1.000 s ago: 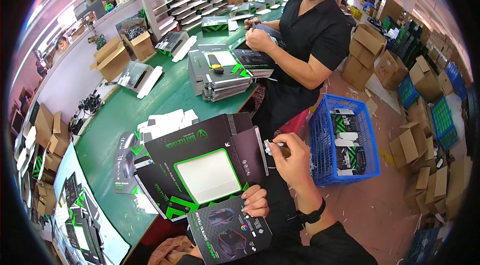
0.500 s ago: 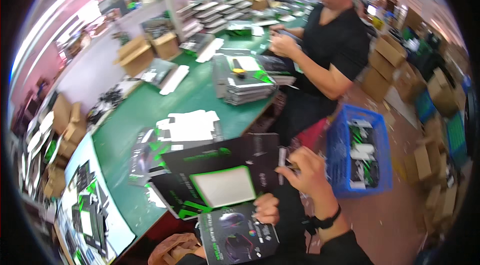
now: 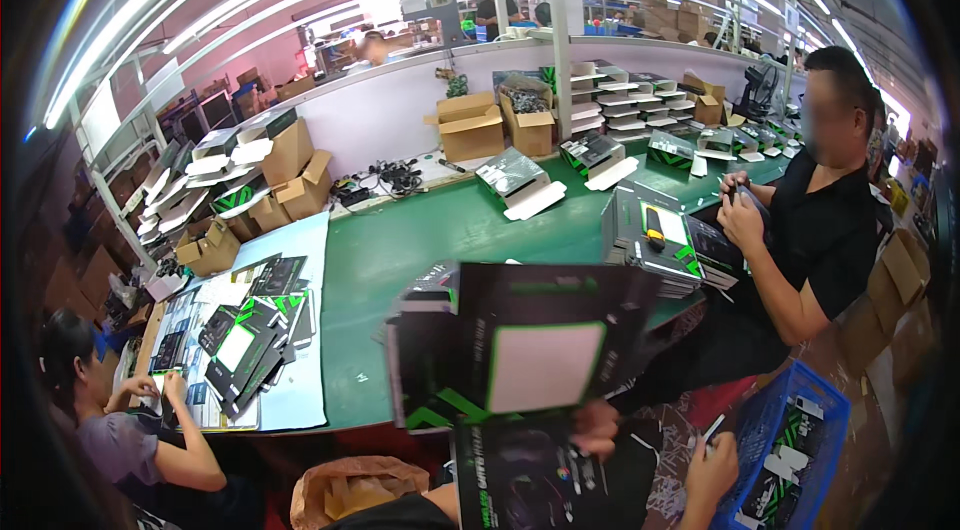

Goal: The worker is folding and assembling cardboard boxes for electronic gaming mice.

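by the table (image 3: pixel 430 230), our left hand (image 3: pixel 597 428) grips a black carton (image 3: pixel 548 310), likely light, creasable, best edge-held; our right hand (image 3: pixel 712 470) pinches a white strip (image 3: pixel 713 427).

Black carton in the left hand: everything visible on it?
The carton looks like printed card, black, opened out, with a green-edged white rectangle and green stripes at lower left. Motion blur hides finer detail. The left hand grips it at the right, in front of the green table; the right hand is off it.
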`<state>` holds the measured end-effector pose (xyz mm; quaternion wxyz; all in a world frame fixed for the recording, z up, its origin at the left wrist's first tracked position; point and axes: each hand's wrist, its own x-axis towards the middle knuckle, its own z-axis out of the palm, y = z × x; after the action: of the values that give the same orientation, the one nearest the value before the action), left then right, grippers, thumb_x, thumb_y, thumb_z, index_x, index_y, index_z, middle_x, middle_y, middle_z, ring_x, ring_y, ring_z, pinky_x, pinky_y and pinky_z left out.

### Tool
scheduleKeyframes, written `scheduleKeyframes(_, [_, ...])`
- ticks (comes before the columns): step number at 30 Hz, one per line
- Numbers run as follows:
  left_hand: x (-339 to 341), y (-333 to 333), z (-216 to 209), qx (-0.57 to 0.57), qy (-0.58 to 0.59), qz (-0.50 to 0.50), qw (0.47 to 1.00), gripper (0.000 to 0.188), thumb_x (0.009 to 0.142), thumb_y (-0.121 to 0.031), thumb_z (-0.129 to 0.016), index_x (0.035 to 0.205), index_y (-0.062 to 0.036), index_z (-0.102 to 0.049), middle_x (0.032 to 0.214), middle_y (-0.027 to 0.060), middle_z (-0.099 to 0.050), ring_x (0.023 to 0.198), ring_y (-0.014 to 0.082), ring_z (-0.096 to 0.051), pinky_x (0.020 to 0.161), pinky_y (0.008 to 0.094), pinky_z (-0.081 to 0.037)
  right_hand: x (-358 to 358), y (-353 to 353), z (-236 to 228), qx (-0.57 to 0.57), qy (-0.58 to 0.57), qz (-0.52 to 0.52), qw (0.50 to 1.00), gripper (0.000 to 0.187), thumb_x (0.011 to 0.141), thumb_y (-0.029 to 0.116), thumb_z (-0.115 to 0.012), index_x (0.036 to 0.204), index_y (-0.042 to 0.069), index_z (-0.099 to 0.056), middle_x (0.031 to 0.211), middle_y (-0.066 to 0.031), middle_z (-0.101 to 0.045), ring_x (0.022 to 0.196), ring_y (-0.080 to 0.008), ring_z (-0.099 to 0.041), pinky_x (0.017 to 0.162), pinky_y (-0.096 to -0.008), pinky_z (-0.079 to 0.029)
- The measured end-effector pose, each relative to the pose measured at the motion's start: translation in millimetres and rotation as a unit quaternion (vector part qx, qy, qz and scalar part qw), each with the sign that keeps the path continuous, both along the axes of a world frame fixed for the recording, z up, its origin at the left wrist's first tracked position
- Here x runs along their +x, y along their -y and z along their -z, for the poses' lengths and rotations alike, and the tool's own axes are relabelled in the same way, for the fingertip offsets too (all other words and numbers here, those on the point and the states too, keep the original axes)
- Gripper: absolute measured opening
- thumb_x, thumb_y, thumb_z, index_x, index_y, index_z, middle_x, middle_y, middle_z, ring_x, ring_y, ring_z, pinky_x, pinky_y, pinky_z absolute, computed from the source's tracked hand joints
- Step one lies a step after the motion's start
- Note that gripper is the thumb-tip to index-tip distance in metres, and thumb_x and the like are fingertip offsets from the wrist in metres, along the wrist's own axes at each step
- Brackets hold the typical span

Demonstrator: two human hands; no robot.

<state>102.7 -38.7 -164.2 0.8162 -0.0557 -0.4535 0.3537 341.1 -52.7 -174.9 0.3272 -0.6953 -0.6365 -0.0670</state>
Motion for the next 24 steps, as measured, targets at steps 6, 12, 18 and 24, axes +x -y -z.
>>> scheduleKeyframes(6, [88.7, -127.8, -69.5, -0.153, -0.477, -0.309, 0.808, 0.026, 0.097, -0.026, -0.052, 0.088, -0.0024, -0.060, 0.081, 0.0075, -0.059, 0.070, 0.0188, -0.058, 0.064, 0.0330, -0.047, 52.0, 35.4, 23.3, -0.514, 0.137, 0.105, 0.840, 0.037, 0.079, 0.025, -0.076, 0.107, 0.007, -0.060, 0.096, -0.0169, -0.061, 0.090, -0.0337, -0.060, 0.078, -0.0458, -0.047])
scheduleKeyframes(12, [-173.6, -27.5, -111.2, -0.152, -0.769, -0.507, 0.359, 0.036, 0.099, -0.029, -0.051, 0.085, 0.0006, -0.065, 0.078, 0.0033, -0.065, 0.067, 0.0128, -0.060, 0.063, 0.0296, -0.048, 22.3, 36.5, -93.5, -0.207, -0.011, 0.199, 0.958, 0.026, 0.085, 0.018, -0.068, 0.107, 0.004, -0.066, 0.098, -0.0183, -0.071, 0.090, -0.0361, -0.067, 0.082, -0.0457, -0.052])
scheduleKeyframes(18, [-128.8, -6.5, -125.5, 0.312, -0.767, -0.559, 0.046, 0.037, 0.098, -0.034, -0.051, 0.081, -0.0016, -0.055, 0.072, 0.0200, -0.054, 0.071, 0.0425, -0.057, 0.062, 0.0495, -0.044, -28.8, 21.7, -163.1, 0.007, -0.202, -0.153, 0.967, 0.029, 0.078, 0.016, -0.075, 0.100, 0.003, -0.062, 0.095, -0.0063, -0.055, 0.072, -0.0155, -0.048, 0.059, -0.0281, -0.036])
scheduleKeyframes(24, [-85.6, 14.4, -132.4, 0.444, -0.698, -0.540, 0.155, 0.022, 0.095, -0.022, -0.058, 0.086, -0.0022, -0.056, 0.075, 0.0151, -0.053, 0.070, 0.0358, -0.058, 0.062, 0.0430, -0.046, -87.5, 9.5, -146.0, -0.145, -0.091, -0.385, 0.907, 0.048, 0.064, 0.037, -0.087, 0.089, 0.002, -0.065, 0.085, -0.0139, -0.065, 0.075, -0.0321, -0.065, 0.068, -0.0382, -0.052])
